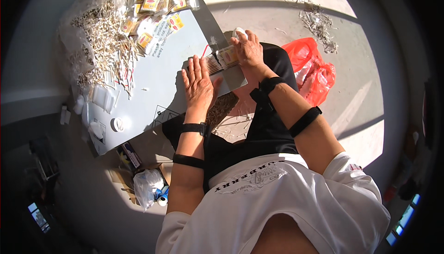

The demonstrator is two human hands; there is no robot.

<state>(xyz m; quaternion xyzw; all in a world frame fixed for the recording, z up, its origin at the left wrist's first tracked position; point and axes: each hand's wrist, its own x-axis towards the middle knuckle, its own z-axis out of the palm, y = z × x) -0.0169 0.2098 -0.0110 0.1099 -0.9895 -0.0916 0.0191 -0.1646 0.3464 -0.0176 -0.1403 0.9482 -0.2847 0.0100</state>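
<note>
My left hand (200,90) lies flat with its fingers stretched out, beside a row of cotton swabs (212,65) near the edge of the grey board. Right of that row is a clear cotton swab packet (227,56) with a yellow label. The fingers of my right hand (250,50) bend over the packet's right end; its thumb is hidden. Beyond those fingertips shows a white rounded thing (239,33), too covered to name. A thin red strip (205,50) stands up by the swabs.
The grey board (171,90) bears a heap of loose swabs (104,36), several filled packets (151,2) and a white round cap (118,124). On the floor are a red plastic bag (312,69), scattered swabs (318,23) and, lower left, a cardboard box (121,182) with a clear bag (147,187).
</note>
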